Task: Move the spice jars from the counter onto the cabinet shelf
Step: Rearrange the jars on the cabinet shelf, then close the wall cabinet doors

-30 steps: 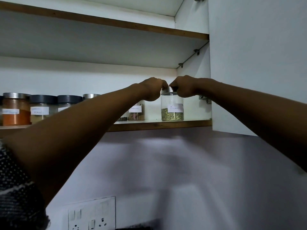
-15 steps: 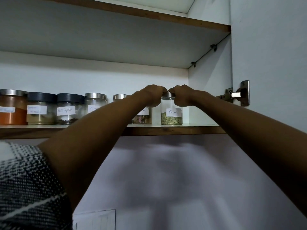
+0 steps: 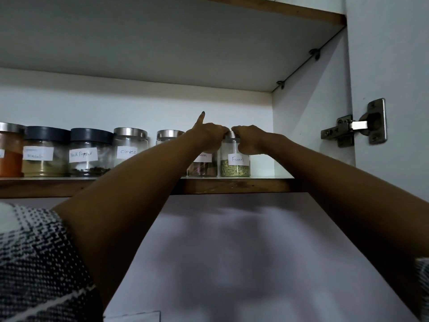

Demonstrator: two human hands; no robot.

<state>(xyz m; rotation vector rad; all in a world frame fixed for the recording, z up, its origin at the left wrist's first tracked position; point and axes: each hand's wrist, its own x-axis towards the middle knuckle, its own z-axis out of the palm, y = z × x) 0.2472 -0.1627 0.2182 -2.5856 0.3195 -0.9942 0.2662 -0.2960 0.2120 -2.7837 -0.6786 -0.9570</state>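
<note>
Both arms reach up to the shelf (image 3: 232,185) inside an open cabinet. The fennel jar (image 3: 235,159) stands upright on the shelf, last in the row on the right side. It has a white label that says "Fennel" and green bits at the bottom. Its silver lid is mostly hidden by the two hands.

The left hand (image 3: 210,134) is curled at the top of the jar on its left side. One finger of this hand sticks straight up. The right hand (image 3: 249,139) is curled at the top of the jar on its right side. The fingers of both hands are bent in tight at the lid and nearly meet over it. Both hands seem to hold the jar by its top.

Just left of the fennel jar stands a jar with brown sticks (image 3: 202,167) in it. The left arm covers part of its label. More jars stand in the same row to the left. There is a cloves jar (image 3: 130,147) with a silver lid, a black pepper jar (image 3: 89,154) with a dark lid, a jar of pale powder (image 3: 44,156) with a dark lid, and an orange powder jar (image 3: 10,152) at the edge of the view. One more silver lid (image 3: 169,134) shows behind the left arm.

The cabinet door (image 3: 394,66) is open at the right, with a metal hinge (image 3: 357,125) on it. A checked sleeve (image 3: 34,263) shows at the bottom left.
</note>
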